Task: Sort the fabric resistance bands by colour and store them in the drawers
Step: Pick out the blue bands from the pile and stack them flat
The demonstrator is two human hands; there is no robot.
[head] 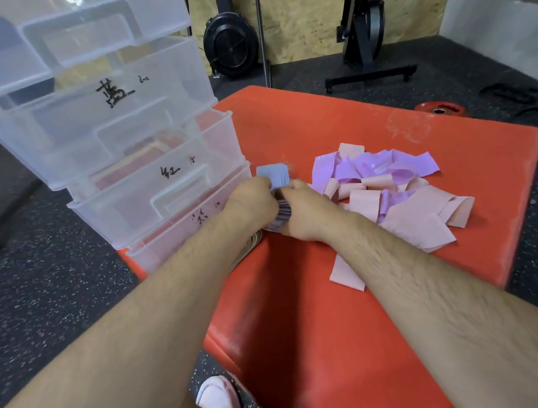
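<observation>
1. A gym room: speckled rubber floor (52,257), chipboard wall, and a black exercise machine (362,30) standing at the back.
2. A red mat (337,312) carries all of the work.
3. A clear plastic drawer unit (107,137) stands at the mat's far left corner, its drawers marked by hand and stepped outward toward the person.
4. A loose pile of purple and pink bands (391,192) sprawls toward the mat's right edge, unsorted, its near side just beside the right hand (307,210).
5. That hand meets the left hand (250,199) near the mat's left edge, right in front of the lowest drawer (178,235). Both grips are closed around one bundle.
6. The blue bands (273,175) sit stacked between the two palms, one end rising above the fingers and the layered edges showing below them.
7. The step in hand appears to be squaring up the blue stack. The next move likely calls for lifting it, still held tight, to the upper drawer marked for blue, which stands well above the hands.
</observation>
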